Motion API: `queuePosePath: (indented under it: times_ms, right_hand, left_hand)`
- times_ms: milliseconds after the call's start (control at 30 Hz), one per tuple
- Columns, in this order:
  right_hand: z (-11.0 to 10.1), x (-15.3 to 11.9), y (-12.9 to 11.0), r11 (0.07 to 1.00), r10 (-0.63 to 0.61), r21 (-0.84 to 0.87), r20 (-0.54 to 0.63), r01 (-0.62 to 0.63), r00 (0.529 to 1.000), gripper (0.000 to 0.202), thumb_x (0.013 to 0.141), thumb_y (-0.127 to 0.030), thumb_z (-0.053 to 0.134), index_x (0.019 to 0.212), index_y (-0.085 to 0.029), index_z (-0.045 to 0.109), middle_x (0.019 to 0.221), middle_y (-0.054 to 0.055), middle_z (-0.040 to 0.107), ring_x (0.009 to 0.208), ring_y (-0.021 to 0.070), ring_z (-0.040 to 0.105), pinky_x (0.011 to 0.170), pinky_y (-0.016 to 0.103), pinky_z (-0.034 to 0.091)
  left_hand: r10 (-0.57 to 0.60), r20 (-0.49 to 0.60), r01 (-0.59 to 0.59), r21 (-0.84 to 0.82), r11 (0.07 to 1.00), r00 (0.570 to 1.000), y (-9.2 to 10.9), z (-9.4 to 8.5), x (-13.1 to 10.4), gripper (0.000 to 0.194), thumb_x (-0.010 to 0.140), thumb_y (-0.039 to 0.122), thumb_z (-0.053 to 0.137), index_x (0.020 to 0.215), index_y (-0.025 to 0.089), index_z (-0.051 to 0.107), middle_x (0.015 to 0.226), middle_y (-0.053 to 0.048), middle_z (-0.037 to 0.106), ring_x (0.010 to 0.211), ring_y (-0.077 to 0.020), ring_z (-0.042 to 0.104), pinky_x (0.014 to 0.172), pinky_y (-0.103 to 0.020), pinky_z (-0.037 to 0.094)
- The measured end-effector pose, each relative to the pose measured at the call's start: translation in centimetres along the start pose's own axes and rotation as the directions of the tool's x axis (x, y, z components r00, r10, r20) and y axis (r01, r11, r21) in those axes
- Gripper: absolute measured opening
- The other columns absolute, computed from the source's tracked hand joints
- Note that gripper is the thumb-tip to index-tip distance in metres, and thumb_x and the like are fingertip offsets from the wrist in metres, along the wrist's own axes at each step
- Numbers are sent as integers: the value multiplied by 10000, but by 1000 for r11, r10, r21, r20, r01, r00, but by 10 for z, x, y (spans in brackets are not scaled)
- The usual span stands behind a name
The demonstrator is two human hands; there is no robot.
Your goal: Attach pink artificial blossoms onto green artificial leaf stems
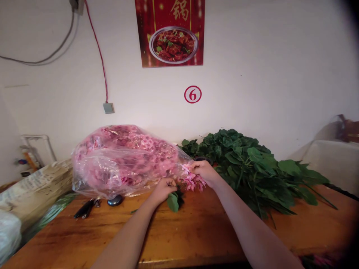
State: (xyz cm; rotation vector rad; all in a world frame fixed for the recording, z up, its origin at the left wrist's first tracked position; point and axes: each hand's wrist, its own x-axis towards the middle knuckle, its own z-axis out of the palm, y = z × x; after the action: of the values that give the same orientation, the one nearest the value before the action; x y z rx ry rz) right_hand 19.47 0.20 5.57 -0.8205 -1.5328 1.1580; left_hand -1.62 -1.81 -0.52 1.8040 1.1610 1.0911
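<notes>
My left hand [165,188] is closed round a short sprig of green leaves [173,201], whose leaves hang below the fingers over the table. Just to its right, my right hand [204,171] pinches pink artificial flowers [190,181] at the mouth of a clear plastic bag. That bag [123,160] is full of pink blossoms and lies on its side against the wall. A big heap of green leafy stems [246,164] lies to the right of my right hand. The fingertips of both hands partly hide what they grip.
On the wooden table [179,239], black-handled keys or a small tool [84,209] and a dark oval object [114,200] lie front left of the bag. Beyond the left edge are cardboard-coloured sacks [36,190]. A white wall with a switch [109,108] rises behind.
</notes>
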Motion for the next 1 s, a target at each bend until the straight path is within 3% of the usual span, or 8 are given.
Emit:
queuePosePath:
  times_ms: [200,400,667,1000]
  right_hand:
    - [-10,8,16,997,70,31,-41,-68,997,119,511,-144,588,606,-126,656,556,3,608,502,118,522,510,232,403]
    - [-20,11,14,989,112,108,-76,-103,991,150,476,-119,600,610,-126,667,589,25,641,556,147,569,581,260,451]
    - [-15,7,12,986,133,106,-32,-129,991,162,470,-123,554,600,-129,651,522,5,606,483,132,537,526,258,440]
    - [-14,7,9,985,147,104,-101,-137,984,141,465,-142,608,599,-132,652,587,22,641,564,154,575,594,275,460]
  left_hand:
    - [-29,-16,27,-112,993,999,-3,0,1,85,606,210,588,594,129,568,541,17,527,505,-99,460,512,-207,326]
    - [-49,-23,44,-187,981,999,-8,-1,5,91,601,212,599,580,127,573,529,13,543,477,-88,452,499,-201,321]
    - [-68,-38,58,-212,975,997,-5,0,3,91,587,214,595,573,125,582,513,16,526,465,-83,426,481,-201,313]
    - [-74,-34,65,-216,974,997,-6,-1,4,79,590,204,589,576,127,586,511,20,523,468,-80,422,494,-197,305]
